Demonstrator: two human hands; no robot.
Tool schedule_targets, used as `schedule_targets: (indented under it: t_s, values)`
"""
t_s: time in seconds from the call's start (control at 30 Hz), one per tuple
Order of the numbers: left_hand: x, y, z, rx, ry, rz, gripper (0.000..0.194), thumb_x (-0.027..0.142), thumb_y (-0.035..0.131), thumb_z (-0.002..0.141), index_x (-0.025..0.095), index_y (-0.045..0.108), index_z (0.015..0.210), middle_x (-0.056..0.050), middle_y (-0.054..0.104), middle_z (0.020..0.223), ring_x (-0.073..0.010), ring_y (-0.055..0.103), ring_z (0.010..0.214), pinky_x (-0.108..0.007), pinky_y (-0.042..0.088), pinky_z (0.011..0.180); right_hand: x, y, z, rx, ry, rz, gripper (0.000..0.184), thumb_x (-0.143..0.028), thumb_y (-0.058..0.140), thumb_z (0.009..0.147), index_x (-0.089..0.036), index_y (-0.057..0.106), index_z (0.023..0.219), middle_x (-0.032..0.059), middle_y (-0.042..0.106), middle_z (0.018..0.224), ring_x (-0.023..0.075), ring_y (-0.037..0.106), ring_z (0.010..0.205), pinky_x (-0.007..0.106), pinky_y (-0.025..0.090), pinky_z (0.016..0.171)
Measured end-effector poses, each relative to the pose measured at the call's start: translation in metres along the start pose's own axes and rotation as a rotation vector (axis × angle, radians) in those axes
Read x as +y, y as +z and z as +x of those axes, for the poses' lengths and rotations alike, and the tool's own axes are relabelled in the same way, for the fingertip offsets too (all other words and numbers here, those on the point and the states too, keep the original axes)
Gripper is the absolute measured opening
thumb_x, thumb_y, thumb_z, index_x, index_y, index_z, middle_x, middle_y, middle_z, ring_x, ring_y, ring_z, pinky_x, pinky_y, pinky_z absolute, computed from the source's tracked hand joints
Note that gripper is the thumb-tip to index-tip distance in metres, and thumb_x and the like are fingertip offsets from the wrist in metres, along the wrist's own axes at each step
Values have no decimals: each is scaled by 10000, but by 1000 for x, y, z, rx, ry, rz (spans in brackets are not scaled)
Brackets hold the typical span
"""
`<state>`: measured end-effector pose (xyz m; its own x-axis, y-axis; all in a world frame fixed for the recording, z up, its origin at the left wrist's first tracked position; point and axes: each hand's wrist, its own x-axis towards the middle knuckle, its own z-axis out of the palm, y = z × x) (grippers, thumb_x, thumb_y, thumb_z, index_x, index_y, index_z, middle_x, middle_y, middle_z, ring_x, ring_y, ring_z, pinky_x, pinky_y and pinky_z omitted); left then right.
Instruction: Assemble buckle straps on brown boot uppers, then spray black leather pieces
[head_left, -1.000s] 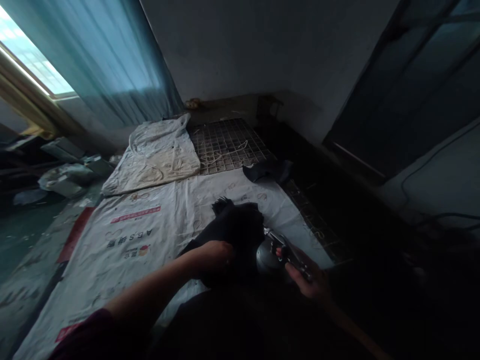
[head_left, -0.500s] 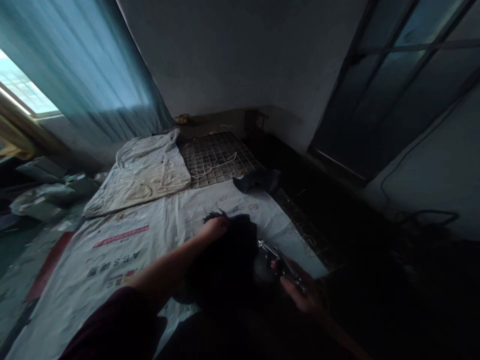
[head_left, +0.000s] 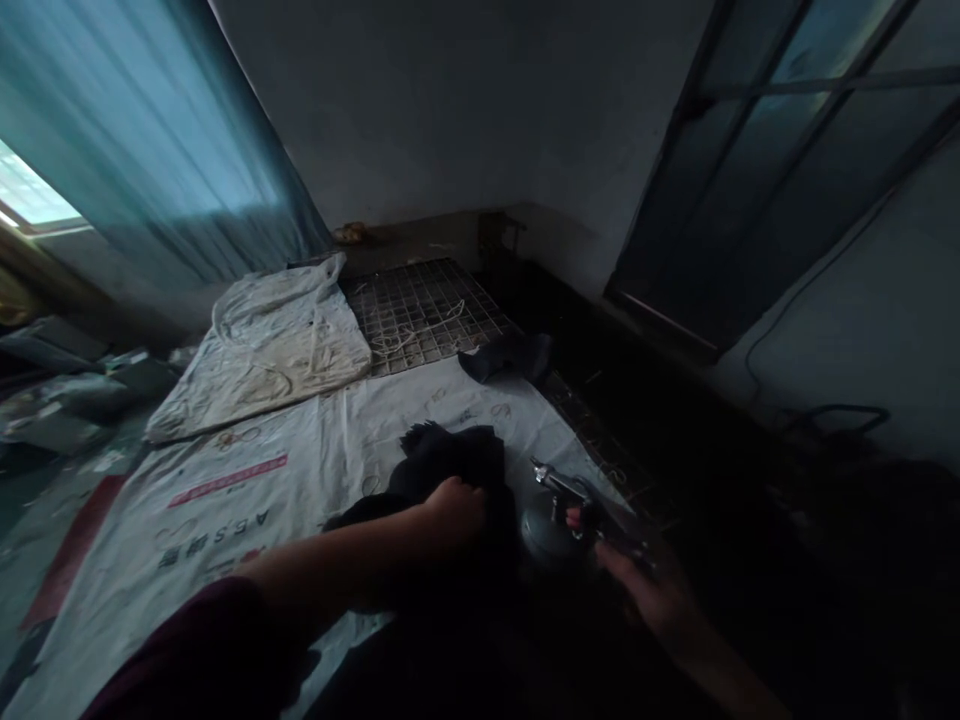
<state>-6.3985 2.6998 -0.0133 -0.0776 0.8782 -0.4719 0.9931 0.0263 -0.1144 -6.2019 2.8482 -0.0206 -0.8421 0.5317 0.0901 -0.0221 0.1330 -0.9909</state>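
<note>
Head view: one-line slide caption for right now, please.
Left hand on a dark item, right hand holding a metal spray gun, printed pale sheet beyond.

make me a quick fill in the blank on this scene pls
The nozzle of the spray gun in the right hand and the dark piece under the left hand are ____ (touching or apart).
The upper printed stripe on the pale sheeting is coloured ____.
The curtain is coloured ____.
Missing words: apart; red; blue.

Upside-down lettering (head_left: 219, 534) on the pale sheet (head_left: 352, 425)!
An A, an S, blur between; the red band (head_left: 228, 481)'s print can't be read.
</note>
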Motion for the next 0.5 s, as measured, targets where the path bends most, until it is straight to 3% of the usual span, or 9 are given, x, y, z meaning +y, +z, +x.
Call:
schedule_targets:
  t_s: [0.13, 0.2, 0.4, 0.5]
  values:
    - [34, 12, -4, 72, 54, 0, 140, 148, 498, 821, 145, 629, 872, -105, 639, 858, -206, 620, 717, -271, 359, 500, 1, 7, 1, -10, -33, 19, 360, -404, 564, 784, -230, 631, 1092, 76, 694, 1005, 254, 634, 954, 370, 504, 849]
    - [40, 18, -5, 44, 66, -12, 145, 154, 485, 829, 150, 626, 865, -96, 640, 831, -215, 618, 746, -260, 346, 484, 3, 13, 2, -24, -61, 6, 329, -379, 553, 792, -225, 639, 1069, 77, 693, 1005, 248, 637, 943, 355, 515, 827]
    - [28, 26, -6, -51, -97, -125, 194, 221, 523, 804, 160, 595, 974, -131, 617, 891, -247, 609, 787, -298, 407, 547, 7, 24, 1, -35, -118, -52, 317, -336, 549, 776, -219, 636, 1058, 67, 707, 947, 238, 658, 875, 349, 536, 789]
    - [20, 27, -5, -63, -213, -225, 461, 442, 645, 691, 146, 565, 1036, -160, 606, 959, -291, 602, 844, -356, 451, 641, 6, 26, 3, -33, -141, -51, 306, -311, 542, 782, -214, 627, 1059, 64, 706, 942, 238, 656, 888, 345, 536, 794]
